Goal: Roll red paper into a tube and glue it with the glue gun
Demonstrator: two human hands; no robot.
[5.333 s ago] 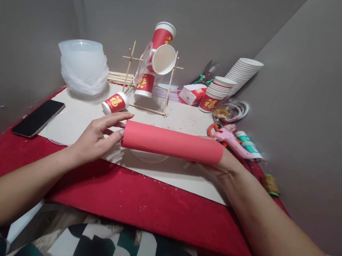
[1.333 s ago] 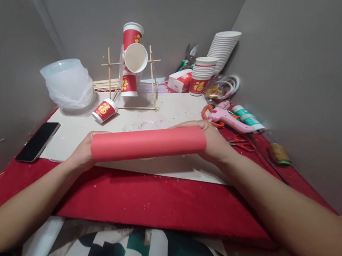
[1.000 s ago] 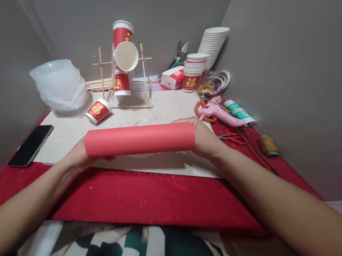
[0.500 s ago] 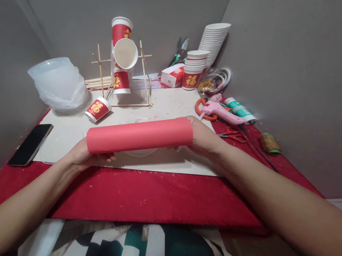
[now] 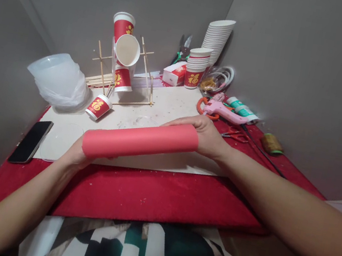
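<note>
A curved sheet of red paper [image 5: 140, 140] spans the space between my two hands, a little above the board. My left hand [image 5: 77, 151] grips its left end, with most fingers hidden behind the paper. At the right end, my right hand [image 5: 207, 135] holds the sheet, its fingers lying along the far upper edge. Beyond the paper stands a frame of thin wooden sticks [image 5: 147, 64] with red and white paper cups [image 5: 122, 79] joined in a column. One more paper cup [image 5: 98, 107] lies tilted at the frame's left foot.
A white board [image 5: 169, 101] covers part of the red tabletop [image 5: 146, 194]. On the left are a phone [image 5: 30, 140] and plastic bowls in a bag [image 5: 61, 82]. On the right lie a pink glue gun [image 5: 223, 111], scissors [image 5: 236, 134], a thread spool [image 5: 271, 144] and stacked cups [image 5: 195, 72].
My right hand has shifted slightly right, its fingers now stretched along the paper's far edge. The red paper has tipped and moved a little lower, covering more of my left hand's fingers.
</note>
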